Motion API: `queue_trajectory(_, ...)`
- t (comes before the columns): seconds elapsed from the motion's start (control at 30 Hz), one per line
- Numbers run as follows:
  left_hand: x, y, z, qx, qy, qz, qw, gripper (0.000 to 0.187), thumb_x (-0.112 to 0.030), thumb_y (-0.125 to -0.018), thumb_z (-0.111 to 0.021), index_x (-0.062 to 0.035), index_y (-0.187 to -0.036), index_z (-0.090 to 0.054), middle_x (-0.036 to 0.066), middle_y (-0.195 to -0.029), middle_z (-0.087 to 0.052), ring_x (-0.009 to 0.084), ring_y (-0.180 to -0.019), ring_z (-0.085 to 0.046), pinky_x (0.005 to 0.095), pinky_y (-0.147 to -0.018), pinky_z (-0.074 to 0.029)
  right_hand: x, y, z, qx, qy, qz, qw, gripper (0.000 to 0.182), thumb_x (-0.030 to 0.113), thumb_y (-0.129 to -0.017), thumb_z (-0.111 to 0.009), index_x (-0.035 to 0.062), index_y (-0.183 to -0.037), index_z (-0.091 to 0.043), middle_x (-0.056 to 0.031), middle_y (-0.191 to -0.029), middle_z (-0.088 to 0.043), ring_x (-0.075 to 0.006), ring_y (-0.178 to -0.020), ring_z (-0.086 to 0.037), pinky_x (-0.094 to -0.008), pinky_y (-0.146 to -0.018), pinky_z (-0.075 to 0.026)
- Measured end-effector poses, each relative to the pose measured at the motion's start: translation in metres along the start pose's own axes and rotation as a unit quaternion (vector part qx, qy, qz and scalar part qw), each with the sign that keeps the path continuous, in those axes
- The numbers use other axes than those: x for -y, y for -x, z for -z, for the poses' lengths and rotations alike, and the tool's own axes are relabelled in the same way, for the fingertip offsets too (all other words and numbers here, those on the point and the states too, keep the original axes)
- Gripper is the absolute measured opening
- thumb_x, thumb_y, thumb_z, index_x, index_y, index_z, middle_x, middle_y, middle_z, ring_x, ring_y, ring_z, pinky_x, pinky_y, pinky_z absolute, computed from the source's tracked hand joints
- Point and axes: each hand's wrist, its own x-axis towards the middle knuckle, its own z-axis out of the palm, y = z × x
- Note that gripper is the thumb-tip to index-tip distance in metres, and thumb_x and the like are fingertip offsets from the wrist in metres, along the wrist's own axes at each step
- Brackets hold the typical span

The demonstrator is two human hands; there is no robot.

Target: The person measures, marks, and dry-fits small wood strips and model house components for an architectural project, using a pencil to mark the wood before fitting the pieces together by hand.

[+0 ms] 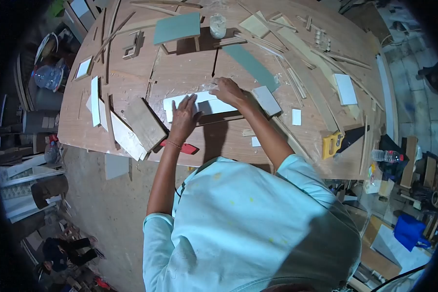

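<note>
My left hand (184, 116) lies flat, fingers spread, on a long white board (203, 105) in the middle of the wooden workbench (180, 73). My right hand (228, 91) rests on the board's upper edge with curled fingers; I cannot see whether it holds anything small. A small white block (266, 100) lies just right of the right hand. A red-handled tool (184, 147) sits under my left wrist at the bench's near edge.
A yellow-handled saw (343, 139) lies at the right front. A wooden block (144, 123) and white strips (95, 100) sit to the left. A green panel (176, 27), a clear cup (218, 25) and several wood slats lie further back. A water bottle (387, 155) stands off the right edge.
</note>
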Motion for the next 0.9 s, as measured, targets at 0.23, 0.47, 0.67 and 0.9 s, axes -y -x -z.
queue_trajectory(0.23, -0.023, 0.012, -0.008, -0.058, -0.083, -0.055, 0.993, 0.044, -0.015, -0.073, -0.055, -0.0008, -0.113, -0.044, 0.016, -0.113, -0.047, 0.0278, -0.106, -0.045, 0.0513, -0.092, -0.029, 0.018, 0.034, 0.002, -0.115, -0.107, -0.020, 0.987, 0.021, 0.011, -0.074, -0.058, 0.0026, -0.093, -0.059, -0.0119, -0.086, -0.061, -0.0215, -0.077, -0.060, -0.0293, -0.068, -0.046)
queue_trajectory(0.47, -0.014, 0.037, 0.008, -0.095, 0.015, 0.038, 0.995, 0.048, -0.017, -0.072, -0.060, -0.0076, -0.116, -0.043, 0.013, -0.118, -0.043, 0.0260, -0.113, -0.039, 0.0550, -0.095, -0.019, 0.068, 0.035, -0.015, -0.142, -0.133, 0.046, 0.980, 0.024, 0.018, -0.075, -0.061, 0.0007, -0.092, -0.058, -0.0127, -0.078, -0.062, -0.0173, -0.069, -0.062, -0.0285, -0.057, -0.049)
queue_trajectory(0.67, 0.009, 0.083, 0.036, -0.150, 0.040, 0.128, 0.980, 0.048, -0.010, -0.071, -0.060, -0.0092, -0.116, -0.043, 0.011, -0.117, -0.043, 0.0260, -0.112, -0.039, 0.0541, -0.096, -0.020, 0.118, 0.034, -0.049, -0.129, -0.115, 0.129, 0.976, 0.028, 0.021, -0.073, -0.064, 0.0011, -0.092, -0.059, -0.0165, -0.078, -0.062, -0.0233, -0.067, -0.063, -0.0296, -0.060, -0.050)
queue_trajectory(0.9, 0.045, 0.119, 0.054, -0.221, 0.037, 0.212, 0.951, 0.043, -0.011, -0.073, -0.057, -0.0089, -0.114, -0.044, 0.011, -0.113, -0.046, 0.0289, -0.107, -0.043, 0.0512, -0.096, -0.022, 0.174, 0.021, -0.101, -0.064, -0.163, 0.218, 0.960, 0.020, 0.015, -0.074, -0.061, -0.0010, -0.086, -0.058, -0.0155, -0.071, -0.061, -0.0216, -0.065, -0.063, -0.0286, -0.057, -0.049)
